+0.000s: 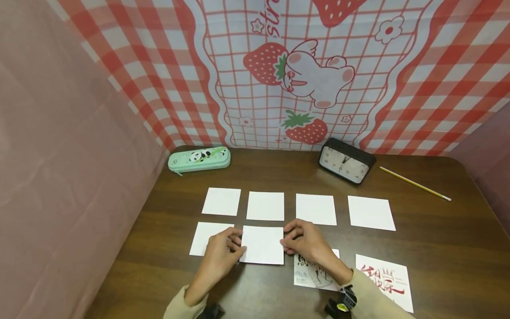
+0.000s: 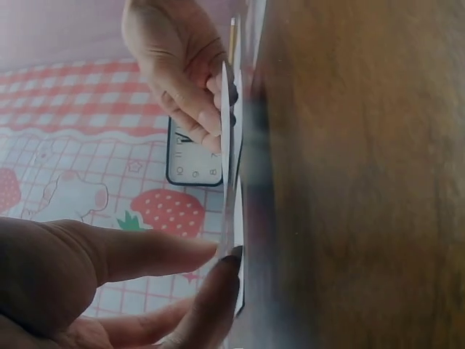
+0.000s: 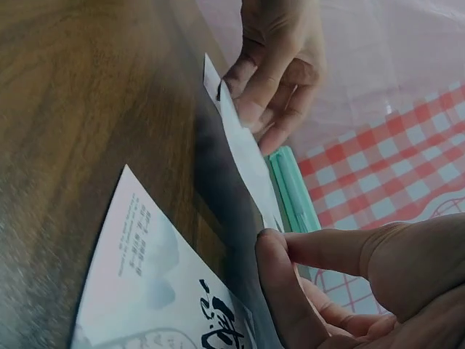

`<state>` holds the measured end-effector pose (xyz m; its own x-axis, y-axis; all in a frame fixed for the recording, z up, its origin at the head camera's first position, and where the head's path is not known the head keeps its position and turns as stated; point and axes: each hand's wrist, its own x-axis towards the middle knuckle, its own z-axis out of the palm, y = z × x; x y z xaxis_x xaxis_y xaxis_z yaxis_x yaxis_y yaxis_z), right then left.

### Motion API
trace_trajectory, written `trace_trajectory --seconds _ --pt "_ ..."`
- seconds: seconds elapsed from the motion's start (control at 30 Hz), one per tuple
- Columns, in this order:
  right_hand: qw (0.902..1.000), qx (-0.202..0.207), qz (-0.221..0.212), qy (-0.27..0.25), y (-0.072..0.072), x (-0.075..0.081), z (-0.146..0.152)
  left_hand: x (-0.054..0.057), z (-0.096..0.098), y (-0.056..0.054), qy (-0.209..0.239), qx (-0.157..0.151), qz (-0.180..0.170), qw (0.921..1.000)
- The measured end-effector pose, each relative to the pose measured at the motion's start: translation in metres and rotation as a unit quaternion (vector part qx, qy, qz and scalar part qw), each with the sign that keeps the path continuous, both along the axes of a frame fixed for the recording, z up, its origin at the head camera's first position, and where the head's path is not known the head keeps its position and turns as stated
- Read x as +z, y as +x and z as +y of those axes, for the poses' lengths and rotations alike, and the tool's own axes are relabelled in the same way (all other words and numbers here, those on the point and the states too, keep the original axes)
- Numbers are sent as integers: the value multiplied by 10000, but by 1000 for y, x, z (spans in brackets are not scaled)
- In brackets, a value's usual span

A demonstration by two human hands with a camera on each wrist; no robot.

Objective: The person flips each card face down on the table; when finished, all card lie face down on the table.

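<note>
Between my two hands is a blank white card (image 1: 262,245), raised a little over the table. My left hand (image 1: 223,250) pinches its left edge between thumb and fingers, and my right hand (image 1: 307,241) pinches the right edge. In the left wrist view the card (image 2: 227,145) shows edge-on, with fingertips at both ends. Partly under my left hand lies another blank card (image 1: 203,237). Below my right forearm is a printed card (image 1: 314,277) with black brush characters, partly covered. Farther right lies a card with red characters (image 1: 386,279), overlapped by the sleeve.
Behind my hands, blank cards (image 1: 265,206) lie in a row on the brown table (image 1: 131,266). A mint pencil case (image 1: 199,159) with a panda stands at the back left. A black clock (image 1: 345,161) and a yellow pencil (image 1: 414,183) are at the back right, before a checked curtain (image 1: 159,66).
</note>
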<state>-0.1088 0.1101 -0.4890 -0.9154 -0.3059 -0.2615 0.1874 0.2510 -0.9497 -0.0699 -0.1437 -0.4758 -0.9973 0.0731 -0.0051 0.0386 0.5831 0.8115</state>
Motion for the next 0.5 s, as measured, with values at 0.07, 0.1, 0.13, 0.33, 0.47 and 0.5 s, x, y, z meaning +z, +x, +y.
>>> trace_trajectory --seconds 0.07,0.1,0.13,0.33,0.47,0.5 --pt "10000 26 -19 82 -1 2 0 -1 1 -1 -173 -72 49 9998" --pt "9999 44 -24 113 -1 3 0 -1 1 -1 -269 -101 94 9995" --pt "9999 62 -30 144 -2 3 0 -1 2 -1 -317 -115 120 9994" --pt "9994 150 -109 281 -4 4 1 0 4 -2 -555 -136 252 9980" --pt "9988 158 -184 424 -6 3 2 1 4 -2 -731 -153 259 9969" --pt "9987 146 -200 454 -6 3 3 1 4 -2 -781 -143 261 9965"
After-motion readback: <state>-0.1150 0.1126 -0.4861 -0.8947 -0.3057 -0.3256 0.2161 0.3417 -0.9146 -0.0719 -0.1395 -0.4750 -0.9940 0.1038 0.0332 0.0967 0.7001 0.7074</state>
